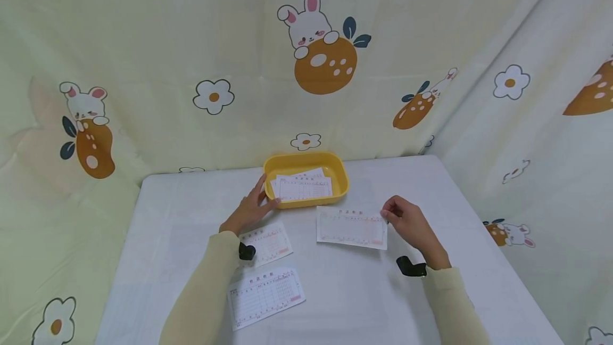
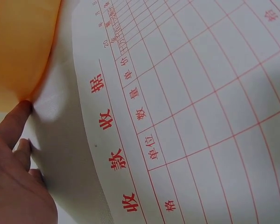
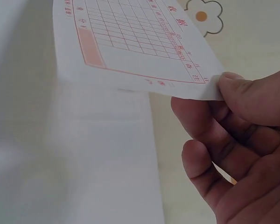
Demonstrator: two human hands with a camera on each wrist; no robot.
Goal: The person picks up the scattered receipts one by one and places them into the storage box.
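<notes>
My right hand [image 1: 407, 222] pinches a receipt slip [image 1: 351, 228] by its right corner, thumb on top. The slip, white with a red printed grid, tilts in front of the yellow basket [image 1: 342, 196]. In the right wrist view the thumb [image 3: 252, 95] presses the slip's corner against the index finger, the other fingers curled below. My left hand [image 1: 249, 209] touches the basket's left front corner with spread fingers. In the left wrist view one fingertip [image 2: 24, 108] meets the basket wall. Several receipt slips [image 1: 301, 188] lie inside the basket.
Two more receipt slips lie on the white table [image 1: 354, 302]: an upper slip [image 1: 273, 244], partly covered by the left wrist, and a lower slip [image 1: 265, 297]. A patterned curtain [image 1: 239, 41] hangs behind the table and along its right side.
</notes>
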